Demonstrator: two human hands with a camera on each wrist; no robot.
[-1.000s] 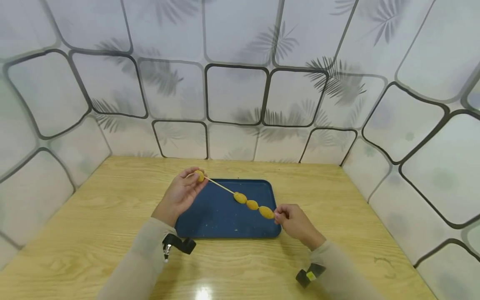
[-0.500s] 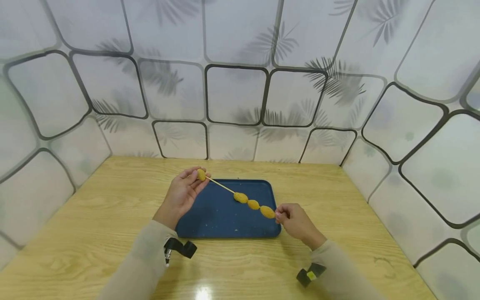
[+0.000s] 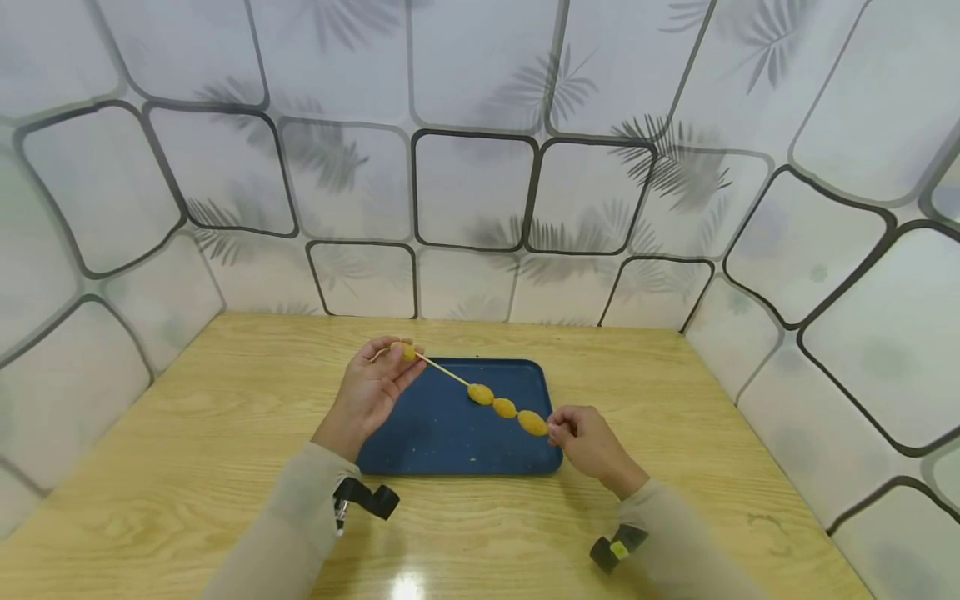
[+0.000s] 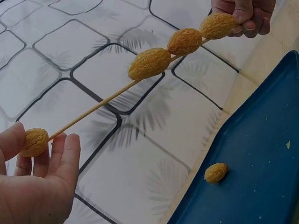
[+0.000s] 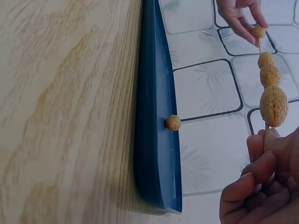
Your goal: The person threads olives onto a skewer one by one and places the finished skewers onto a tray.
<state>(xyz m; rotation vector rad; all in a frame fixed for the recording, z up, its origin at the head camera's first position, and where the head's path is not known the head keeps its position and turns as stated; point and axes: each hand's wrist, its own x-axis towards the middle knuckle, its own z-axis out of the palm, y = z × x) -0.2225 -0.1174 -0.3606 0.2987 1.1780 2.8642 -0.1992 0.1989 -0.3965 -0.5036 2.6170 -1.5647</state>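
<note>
Your left hand [image 3: 366,396] pinches one wrinkled yellow-brown piece [image 4: 34,142] between thumb and fingers; your right hand [image 3: 590,439] grips the opposite end of the skewer [image 4: 93,109]. The two hands are well apart, joined only by the stick. The skewer is held above the blue tray [image 3: 457,454], its long axis slanting from the tray's left edge, on the far side, to its right edge, nearer you. Principal relation: from your right hand, the skewer points left and away from you, in line with the pinched piece, which it meets. Your left hand is the nearer to that end; how deeply the tip has entered, if at all, cannot be told. Three threaded pieces [image 4: 185,41] sit in a close row toward your right hand, the last just beside its fingertips, leaving a bare length of stick before your left hand. A loose piece [image 4: 216,172] rests on the tray beneath the skewer, inside the rim. The tray lies on the wood-grained worktop [image 3: 225,467], short of the far edge, where a patterned wall [image 3: 472,192] rises. No brand, label or writing can be read.
</note>
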